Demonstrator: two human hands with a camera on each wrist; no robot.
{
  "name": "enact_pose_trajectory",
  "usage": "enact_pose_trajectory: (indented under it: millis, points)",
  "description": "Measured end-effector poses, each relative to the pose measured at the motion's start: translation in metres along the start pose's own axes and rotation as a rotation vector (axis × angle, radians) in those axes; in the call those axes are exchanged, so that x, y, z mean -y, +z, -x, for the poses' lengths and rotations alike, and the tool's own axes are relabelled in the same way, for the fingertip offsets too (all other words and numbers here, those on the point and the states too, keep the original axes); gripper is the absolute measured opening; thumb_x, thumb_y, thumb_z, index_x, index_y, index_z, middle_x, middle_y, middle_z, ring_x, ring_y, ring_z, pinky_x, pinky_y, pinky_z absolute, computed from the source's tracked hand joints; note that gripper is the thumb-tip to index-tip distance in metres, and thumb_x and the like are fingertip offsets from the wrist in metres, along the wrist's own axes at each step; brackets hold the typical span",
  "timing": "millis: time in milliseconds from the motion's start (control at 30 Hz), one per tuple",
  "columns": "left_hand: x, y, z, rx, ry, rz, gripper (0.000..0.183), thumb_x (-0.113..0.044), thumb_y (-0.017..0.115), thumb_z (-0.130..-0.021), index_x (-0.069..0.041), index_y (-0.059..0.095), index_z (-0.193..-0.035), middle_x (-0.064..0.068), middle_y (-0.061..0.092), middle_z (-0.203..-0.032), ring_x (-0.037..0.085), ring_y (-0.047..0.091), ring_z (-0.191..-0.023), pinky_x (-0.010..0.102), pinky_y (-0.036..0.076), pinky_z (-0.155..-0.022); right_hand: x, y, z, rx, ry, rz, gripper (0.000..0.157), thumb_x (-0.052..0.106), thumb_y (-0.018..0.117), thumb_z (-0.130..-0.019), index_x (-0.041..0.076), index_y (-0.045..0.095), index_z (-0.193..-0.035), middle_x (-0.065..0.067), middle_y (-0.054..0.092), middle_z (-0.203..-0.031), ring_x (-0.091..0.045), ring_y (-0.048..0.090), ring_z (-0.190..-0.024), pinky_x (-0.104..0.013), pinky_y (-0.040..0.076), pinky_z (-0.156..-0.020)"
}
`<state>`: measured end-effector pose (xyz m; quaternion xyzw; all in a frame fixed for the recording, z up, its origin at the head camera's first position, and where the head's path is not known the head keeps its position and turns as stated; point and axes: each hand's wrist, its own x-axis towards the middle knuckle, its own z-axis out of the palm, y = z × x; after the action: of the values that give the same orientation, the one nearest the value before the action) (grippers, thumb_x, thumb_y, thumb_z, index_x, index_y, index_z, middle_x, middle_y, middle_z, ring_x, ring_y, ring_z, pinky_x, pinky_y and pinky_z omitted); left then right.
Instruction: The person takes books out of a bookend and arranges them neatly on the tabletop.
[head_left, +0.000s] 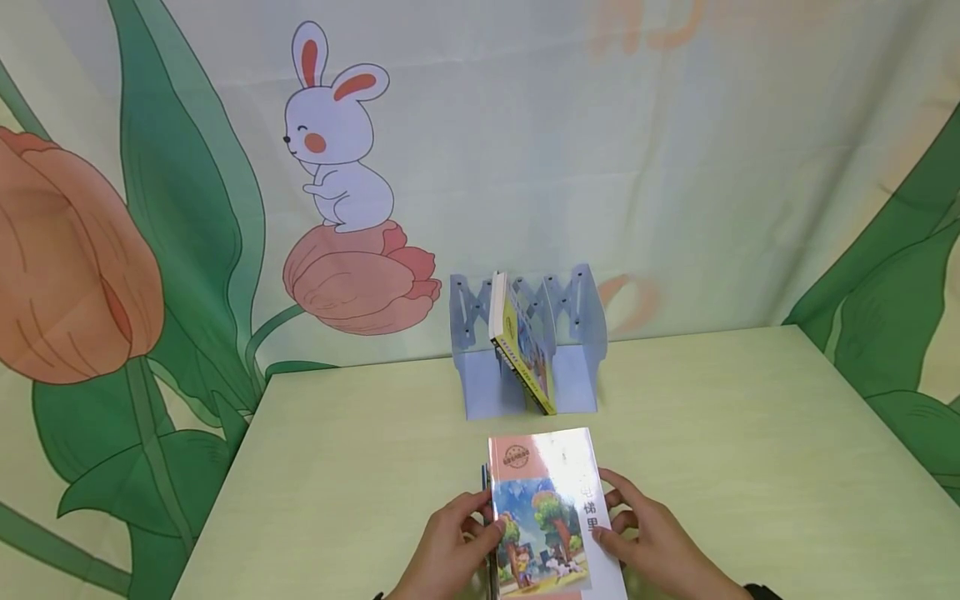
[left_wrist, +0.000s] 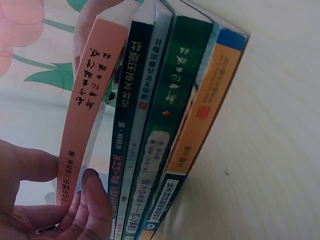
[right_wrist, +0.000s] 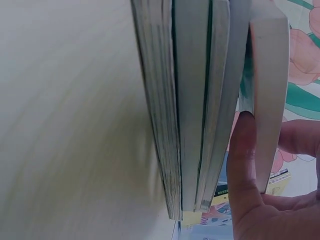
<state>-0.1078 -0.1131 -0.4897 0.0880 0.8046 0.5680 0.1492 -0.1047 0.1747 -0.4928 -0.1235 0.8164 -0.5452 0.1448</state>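
A pink-spined book (head_left: 546,529) with a picture of trees on its cover is at the top of a stack of books (left_wrist: 172,107). My left hand (head_left: 454,542) pinches its spine side, thumb on the cover and fingers beneath. Across from it, my right hand (head_left: 654,540) pinches the page-edge side. In the left wrist view a wedge of space separates the pink spine (left_wrist: 92,75) from the dark-spined book (left_wrist: 131,95) below. The right wrist view shows a fingertip (right_wrist: 245,131) in the gap under the held book.
Behind the stack stands a blue-grey book rack (head_left: 573,379) with several dividers. A yellow-spined book (head_left: 523,354) leans inside it. The pale table (head_left: 360,467) meets a printed cloth backdrop (head_left: 480,150) at the back.
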Motion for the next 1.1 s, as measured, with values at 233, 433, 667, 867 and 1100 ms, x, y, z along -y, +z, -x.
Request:
enact_pose_trajectory:
  millis: [233,433,667,867,1100]
  points:
    - [0.004,0.001,0.000,0.001,0.009,-0.032,0.051,-0.025,0.062,-0.096,0.010,0.054,-0.132,0.005,0.056,-0.101,0.008,0.061,-0.079,0.021,0.047,-0.061,-0.002,0.001,0.001,-0.001,-0.004,0.001,0.071,0.017,0.069,-0.091,0.006,0.032,-0.151,-0.017,0.054,-0.115,-0.007,0.063,-0.077,-0.027,0.055,-0.062]
    - [0.007,0.001,0.000,0.018,-0.008,-0.036,0.050,-0.026,0.059,-0.098,0.009,0.054,-0.134,0.005,0.056,-0.101,0.008,0.059,-0.079,0.021,0.045,-0.060,-0.002,0.001,0.001,0.007,0.002,-0.002,0.071,0.018,0.069,-0.091,0.006,0.033,-0.151,-0.018,0.053,-0.116,-0.008,0.062,-0.076,-0.028,0.056,-0.061]
    - [0.010,0.002,0.000,0.012,0.005,-0.073,0.052,-0.029,0.059,-0.098,0.009,0.054,-0.133,0.002,0.057,-0.100,0.007,0.058,-0.077,0.020,0.047,-0.062,-0.003,0.000,0.001,0.019,0.025,0.013,0.071,0.022,0.069,-0.092,0.005,0.033,-0.151,-0.017,0.054,-0.118,-0.008,0.061,-0.077,-0.029,0.055,-0.060]
    - [0.010,0.002,0.001,0.025,-0.015,-0.088,0.050,-0.032,0.059,-0.098,0.006,0.057,-0.130,0.002,0.057,-0.098,0.009,0.056,-0.077,0.022,0.046,-0.063,-0.003,-0.001,0.000,0.022,0.059,0.036,0.071,0.025,0.070,-0.091,0.006,0.036,-0.150,-0.014,0.055,-0.117,-0.009,0.058,-0.076,-0.027,0.054,-0.062]
    - [0.009,0.002,0.002,0.027,-0.024,-0.082,0.049,-0.031,0.059,-0.098,0.006,0.057,-0.129,0.002,0.058,-0.098,0.009,0.056,-0.077,0.021,0.045,-0.062,-0.004,-0.001,0.000,0.022,0.079,0.024,0.071,0.025,0.071,-0.090,0.005,0.037,-0.149,-0.012,0.056,-0.117,-0.009,0.057,-0.077,-0.026,0.052,-0.064]
